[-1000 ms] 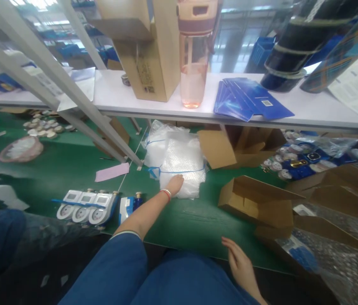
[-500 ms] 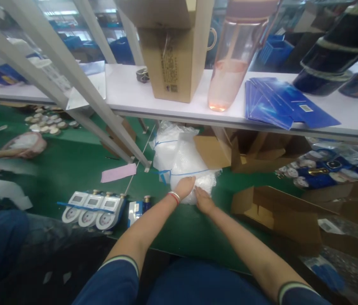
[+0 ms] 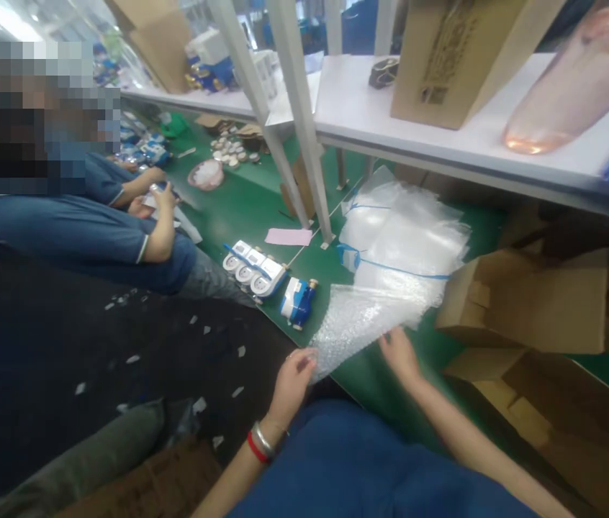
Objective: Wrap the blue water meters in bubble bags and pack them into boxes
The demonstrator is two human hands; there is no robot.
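A sheet of bubble wrap (image 3: 350, 320) slants across the near edge of the green table. My left hand (image 3: 294, 378) pinches its lower left corner. At its lower right edge is my right hand (image 3: 399, 356), fingers bent at the rim of the wrap; whether they grip it I cannot tell. Behind lies a stack of clear bubble bags (image 3: 407, 237), tied with blue strips. Left of the wrap sits a single blue and white meter (image 3: 297, 302), and beyond it a row of three white meters (image 3: 255, 267) joined by a blue strip.
Open cardboard boxes (image 3: 531, 295) stand at the right. A white shelf (image 3: 358, 108) on grey posts crosses above the table, carrying a carton (image 3: 439, 72) and a pink bottle (image 3: 569, 86). A pink cloth (image 3: 288, 237) lies near a post. Co-workers (image 3: 83, 230) sit at the left.
The view has swung left. My left hand has moved left and toward me, drawing a bubble wrap sheet out from the stack. My right hand is now apart from my left.
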